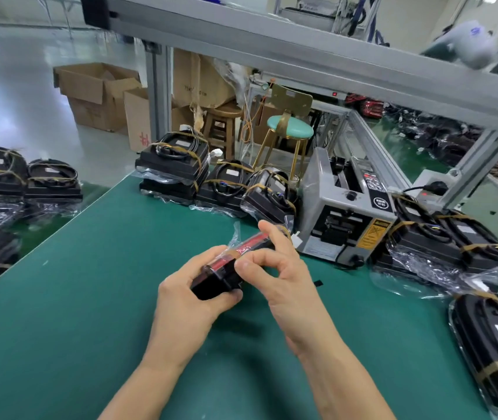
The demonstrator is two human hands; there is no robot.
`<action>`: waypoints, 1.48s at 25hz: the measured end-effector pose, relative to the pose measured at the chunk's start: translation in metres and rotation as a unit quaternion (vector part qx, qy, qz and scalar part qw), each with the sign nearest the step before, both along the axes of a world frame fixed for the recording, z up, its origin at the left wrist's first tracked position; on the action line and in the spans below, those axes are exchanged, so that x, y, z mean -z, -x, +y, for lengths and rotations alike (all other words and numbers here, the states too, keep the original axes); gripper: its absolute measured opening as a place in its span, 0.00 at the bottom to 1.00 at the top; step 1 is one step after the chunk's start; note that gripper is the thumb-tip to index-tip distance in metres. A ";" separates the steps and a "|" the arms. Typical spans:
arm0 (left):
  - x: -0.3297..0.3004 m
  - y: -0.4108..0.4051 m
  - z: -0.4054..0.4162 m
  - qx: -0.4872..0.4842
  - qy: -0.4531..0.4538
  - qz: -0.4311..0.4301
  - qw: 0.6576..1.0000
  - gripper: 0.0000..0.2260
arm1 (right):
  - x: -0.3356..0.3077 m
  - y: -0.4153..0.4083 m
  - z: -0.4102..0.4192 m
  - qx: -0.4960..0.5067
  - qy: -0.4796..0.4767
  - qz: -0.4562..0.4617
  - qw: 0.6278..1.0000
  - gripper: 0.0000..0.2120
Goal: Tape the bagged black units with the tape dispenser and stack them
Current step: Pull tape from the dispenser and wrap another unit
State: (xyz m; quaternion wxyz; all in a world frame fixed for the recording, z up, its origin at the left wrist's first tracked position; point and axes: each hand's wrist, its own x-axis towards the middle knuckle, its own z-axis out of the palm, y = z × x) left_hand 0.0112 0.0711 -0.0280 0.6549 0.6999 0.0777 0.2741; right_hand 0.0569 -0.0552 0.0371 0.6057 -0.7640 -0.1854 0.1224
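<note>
A bagged black unit with a red face is held on edge above the green mat at the centre. My left hand grips its near end from below. My right hand curls over its top edge, thumb and fingers pinching the plastic where a brown tape strip lies. The grey tape dispenser stands just beyond the unit, to the right. Taped bagged units are stacked at the mat's far edge, to the dispenser's right, and at the near right.
More bagged units sit on a second bench at the left. An aluminium frame beam crosses overhead. Behind the bench are a teal stool, a wooden stool and cardboard boxes.
</note>
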 end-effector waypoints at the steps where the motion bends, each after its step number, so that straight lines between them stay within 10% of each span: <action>1: 0.000 0.000 0.000 -0.001 0.000 0.001 1.000 0.27 | 0.000 0.000 0.001 -0.001 0.013 -0.003 1.000 0.12; 37: 0.000 0.000 0.000 0.007 0.024 0.000 1.000 0.25 | 0.013 0.001 0.009 0.038 0.052 -0.074 0.995 0.16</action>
